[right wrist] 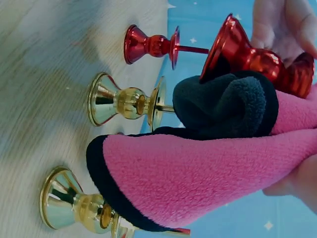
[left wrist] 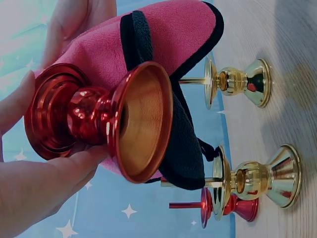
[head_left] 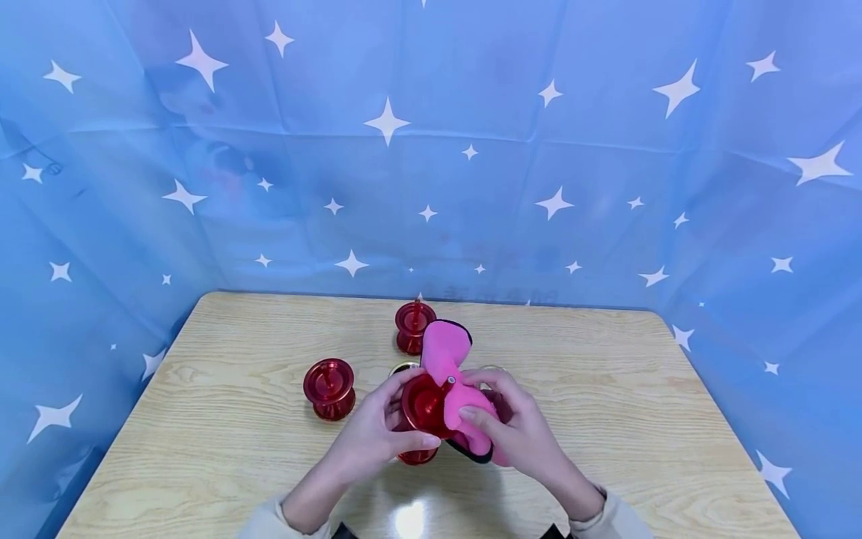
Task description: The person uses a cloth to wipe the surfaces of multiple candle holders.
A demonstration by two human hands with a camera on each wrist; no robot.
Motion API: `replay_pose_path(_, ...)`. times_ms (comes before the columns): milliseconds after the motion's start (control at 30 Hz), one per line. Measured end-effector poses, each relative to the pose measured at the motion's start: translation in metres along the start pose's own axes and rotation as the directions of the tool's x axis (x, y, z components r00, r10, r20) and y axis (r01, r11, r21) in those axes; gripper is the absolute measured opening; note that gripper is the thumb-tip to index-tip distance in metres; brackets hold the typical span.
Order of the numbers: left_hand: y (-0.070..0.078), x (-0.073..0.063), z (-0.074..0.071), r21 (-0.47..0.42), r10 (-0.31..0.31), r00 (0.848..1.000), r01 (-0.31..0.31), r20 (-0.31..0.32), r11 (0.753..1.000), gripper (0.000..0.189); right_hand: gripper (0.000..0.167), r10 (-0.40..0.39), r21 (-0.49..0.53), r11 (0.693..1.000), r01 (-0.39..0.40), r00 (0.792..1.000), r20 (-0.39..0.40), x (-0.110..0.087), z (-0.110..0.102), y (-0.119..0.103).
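Observation:
In the head view my left hand grips a shiny red candle holder with a thin central spike, its cup tipped toward the camera. The left wrist view shows fingers and thumb around its narrower end, with the hollow flared base facing the table. My right hand pinches a pink cloth with black edging against the holder's right side. Part of the cloth hangs down, and its dark grey underside shows in the right wrist view. The cloth hides some of the right fingers.
Two more red candle holders stand upright on the wooden table, one at the left and one at the back. Two gold candle holders, a nearer one and another, stand behind the cloth. A blue star-patterned curtain encloses the table.

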State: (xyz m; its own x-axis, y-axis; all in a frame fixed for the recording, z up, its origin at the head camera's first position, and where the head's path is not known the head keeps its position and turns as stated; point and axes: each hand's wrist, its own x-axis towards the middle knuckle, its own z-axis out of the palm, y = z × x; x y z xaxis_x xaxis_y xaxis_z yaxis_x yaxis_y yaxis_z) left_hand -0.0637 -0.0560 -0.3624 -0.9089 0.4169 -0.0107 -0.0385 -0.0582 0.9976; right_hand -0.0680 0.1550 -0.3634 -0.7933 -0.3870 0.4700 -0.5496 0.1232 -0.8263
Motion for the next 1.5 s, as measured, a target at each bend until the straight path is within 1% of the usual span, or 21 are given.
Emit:
replay_pose_path(67,0.000,0.000,0.001,-0.007,-0.001,1.000,0.001,0.012,1.000,0.073,0.043,0.049,0.001,0.999,-0.049,0.999,0.015,0.001,0.000,-0.001)
replay_pose_path(167,0.000,0.001,0.003,-0.019,0.012,1.000,-0.012,0.025,1.000,0.073,0.052,0.095,-0.015,0.995,-0.094,0.994,0.055,0.003,-0.001,-0.001)
replay_pose_path(233,-0.001,0.002,0.004,-0.011,0.020,0.999,-0.020,0.031,1.000,0.073,0.053,0.113,-0.027,0.993,-0.111,0.990,0.083,0.003,-0.001,0.000)
replay_pose_path(267,-0.001,0.002,0.004,0.015,0.032,0.999,-0.032,0.030,0.999,0.074,0.052,0.118,-0.034,0.993,-0.116,0.988,0.095,0.003,0.000,0.000)
replay_pose_path(400,-0.003,0.002,0.007,0.136,0.060,0.998,-0.062,0.023,0.989,0.077,0.045,0.112,-0.062,0.992,-0.106,0.988,0.107,0.003,0.002,0.005)
replay_pose_path(467,-0.004,0.002,0.008,0.174,0.066,0.998,-0.068,0.018,0.982,0.077,0.042,0.099,-0.073,0.993,-0.091,0.990,0.105,0.002,0.003,0.007)
replay_pose_path(633,-0.006,0.003,0.011,0.177,0.049,0.999,-0.047,-0.003,0.983,0.076,0.038,0.040,-0.103,0.994,-0.031,0.996,0.083,0.001,0.004,0.010)
replay_pose_path(733,-0.006,0.003,0.012,0.183,0.032,0.999,-0.028,-0.016,0.983,0.073,0.035,0.024,-0.108,0.994,-0.017,0.997,0.072,0.002,0.005,0.010)
replay_pose_path(833,-0.005,0.003,0.012,0.209,0.035,0.999,-0.032,-0.012,0.977,0.070,0.032,0.027,-0.099,0.995,-0.019,0.997,0.072,0.002,0.005,0.010)
replay_pose_path(933,-0.005,0.003,0.012,0.238,0.057,0.998,-0.056,0.001,0.970,0.068,0.030,0.040,-0.074,0.997,-0.034,0.996,0.074,0.002,0.004,0.010)
replay_pose_path(1033,-0.005,0.004,0.011,0.259,0.082,0.997,-0.083,0.015,0.962,0.067,0.030,0.063,-0.035,0.998,-0.061,0.995,0.073,0.002,0.004,0.011)
replay_pose_path(1133,-0.004,0.005,0.010,0.292,0.095,0.995,-0.098,0.024,0.951,0.066,0.029,0.062,0.009,0.998,-0.063,0.995,0.072,0.002,0.004,0.012)
replay_pose_path(1267,-0.002,0.005,0.008,0.325,0.090,0.995,-0.097,0.037,0.941,0.066,0.028,0.054,0.052,0.997,-0.058,0.996,0.076,0.002,0.004,0.013)
replay_pose_path(1367,0.001,0.004,0.006,0.329,0.081,0.995,-0.093,0.050,0.940,0.066,0.027,0.057,0.074,0.995,-0.062,0.996,0.075,0.002,0.003,0.012)
replay_pose_path(1500,0.003,0.004,0.004,0.327,0.072,0.995,-0.090,0.068,0.941,0.065,0.027,0.043,0.093,0.994,-0.049,0.997,0.069,0.003,0.000,0.009)
